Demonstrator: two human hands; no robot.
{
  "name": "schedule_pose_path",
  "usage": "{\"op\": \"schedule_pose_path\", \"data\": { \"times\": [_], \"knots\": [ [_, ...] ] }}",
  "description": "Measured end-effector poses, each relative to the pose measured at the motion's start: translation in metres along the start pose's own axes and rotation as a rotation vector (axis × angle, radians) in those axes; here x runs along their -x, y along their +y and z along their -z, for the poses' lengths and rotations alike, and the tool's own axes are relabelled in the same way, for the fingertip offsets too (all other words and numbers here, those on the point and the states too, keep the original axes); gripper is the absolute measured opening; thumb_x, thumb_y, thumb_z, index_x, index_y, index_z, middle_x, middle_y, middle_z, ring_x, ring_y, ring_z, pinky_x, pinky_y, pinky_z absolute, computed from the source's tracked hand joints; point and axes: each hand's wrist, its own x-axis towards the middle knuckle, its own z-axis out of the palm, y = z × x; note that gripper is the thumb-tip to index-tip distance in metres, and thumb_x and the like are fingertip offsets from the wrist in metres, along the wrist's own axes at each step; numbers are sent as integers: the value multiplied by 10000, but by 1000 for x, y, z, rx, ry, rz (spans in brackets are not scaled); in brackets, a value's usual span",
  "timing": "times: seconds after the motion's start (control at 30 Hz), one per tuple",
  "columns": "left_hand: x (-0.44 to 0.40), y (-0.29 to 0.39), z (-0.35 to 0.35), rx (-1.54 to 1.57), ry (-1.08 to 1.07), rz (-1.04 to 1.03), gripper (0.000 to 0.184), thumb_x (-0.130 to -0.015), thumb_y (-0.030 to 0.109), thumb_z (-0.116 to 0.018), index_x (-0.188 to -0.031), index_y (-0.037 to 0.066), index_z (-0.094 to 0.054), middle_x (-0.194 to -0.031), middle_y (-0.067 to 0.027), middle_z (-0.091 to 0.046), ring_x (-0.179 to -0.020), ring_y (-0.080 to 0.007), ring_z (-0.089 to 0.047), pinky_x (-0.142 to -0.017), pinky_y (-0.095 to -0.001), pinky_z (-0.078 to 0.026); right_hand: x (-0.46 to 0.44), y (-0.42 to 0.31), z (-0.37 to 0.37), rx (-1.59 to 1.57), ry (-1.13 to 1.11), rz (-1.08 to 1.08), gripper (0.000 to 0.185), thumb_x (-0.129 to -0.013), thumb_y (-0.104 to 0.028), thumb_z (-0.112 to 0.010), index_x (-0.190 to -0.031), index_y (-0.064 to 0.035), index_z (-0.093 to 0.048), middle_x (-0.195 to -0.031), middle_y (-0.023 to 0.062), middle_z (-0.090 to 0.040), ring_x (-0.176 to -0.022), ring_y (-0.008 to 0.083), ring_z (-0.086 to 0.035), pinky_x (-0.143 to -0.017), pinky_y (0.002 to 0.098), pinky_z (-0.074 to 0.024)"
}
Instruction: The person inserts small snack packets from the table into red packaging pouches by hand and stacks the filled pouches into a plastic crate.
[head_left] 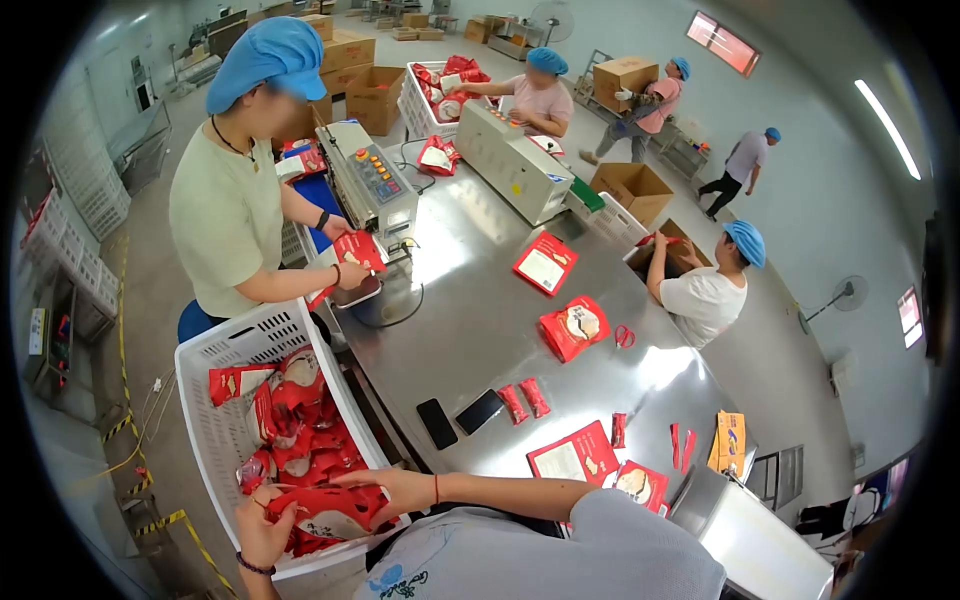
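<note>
Head view shows me the red pouch (335, 513) spread between two hands above the near end of the white crate (240, 348), over a heap of similar packs (300, 432); the left hand (265, 524) pinches one end with bent fingers, while the right hand (400, 489), more loosely curled, grips the other. I judge the step to be handling this one pouch at the crate, though I can't tell whether it's being taken out or laid in. Next, I'd say, calls for keeping both ends supported and the pouch clear of its neighbours.
</note>
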Motion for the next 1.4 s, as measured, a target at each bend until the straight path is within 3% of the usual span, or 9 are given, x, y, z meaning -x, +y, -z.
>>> {"op": "schedule_pose_path", "data": {
  "times": [0.2,0.37,0.43,0.5,0.6,0.87,1.07,1.2,1.4],
  "knots": [
    [22,28,-10,205,162,211,160,-781,-95,-663,-916,-14,-631,-868,-83,-685,-744,-145,-627,-655,-261,-502,19,18,-6,207,140,90,553,-835,-94,-700,-1354,-99,-511,-1330,101,-570,-1185,210,-566,-1005,315,-437],
    [36,34,0,-167,262,-102,222,-807,-86,-638,-1008,-10,-692,-896,-114,-698,-820,-189,-678,-735,-288,-534,19,7,29,696,277,373,395,-785,-109,-689,-1180,-110,-661,-1084,93,-689,-943,207,-674,-807,297,-547],
    [39,38,9,417,313,33,189,-924,31,-519,-950,-34,-695,-878,-133,-683,-696,-186,-668,-622,-278,-532,30,3,56,837,291,414,352,-806,-129,-656,-1157,-104,-670,-1042,115,-694,-879,266,-693,-763,321,-560],
    [38,-2,46,175,600,-96,211,-937,33,-470,-815,-40,-625,-935,-149,-670,-594,-136,-613,-521,-247,-490,46,3,89,807,403,146,285,-834,-84,-624,-1111,-76,-691,-919,139,-712,-756,196,-701,-673,310,-568],
    [49,-74,79,170,794,393,85,-912,51,-539,-910,3,-609,-994,-107,-669,-584,-68,-579,-502,-211,-470,88,21,154,813,650,-101,135,-894,-145,-663,-964,-36,-702,-674,57,-624,-578,91,-513,-546,260,-446],
    [8,-298,-28,-281,302,528,582,-731,143,-732,-1247,-3,-506,-1172,-210,-582,-1151,-361,-531,-1001,-426,-426,73,-29,189,937,1031,-172,193,-937,-188,-621,-974,-7,-677,-708,45,-630,-632,91,-523,-588,276,-442],
    [-50,-333,-48,-559,210,685,843,-564,322,-868,-1269,13,-527,-1329,-191,-455,-1219,-388,-453,-1078,-463,-337,19,-49,197,1070,1183,-122,169,-879,-175,-680,-902,-7,-680,-632,131,-565,-558,103,-482,-542,294,-424],
    [-56,-386,-70,-692,12,832,706,-663,367,-804,-1229,18,-567,-1254,-190,-517,-1199,-368,-476,-1100,-484,-290,-18,-45,192,973,1188,-14,187,-854,-168,-708,-969,-21,-695,-641,100,-586,-577,82,-473,-565,269,-440],
    [-43,-410,-67,-877,-48,494,361,-785,259,-710,-1033,14,-619,-1047,-190,-633,-1061,-381,-562,-1037,-483,-362,-70,-50,201,1086,1164,48,164,-882,-146,-667,-964,-4,-670,-749,145,-642,-587,192,-521,-617,284,-471]
  ]
}}
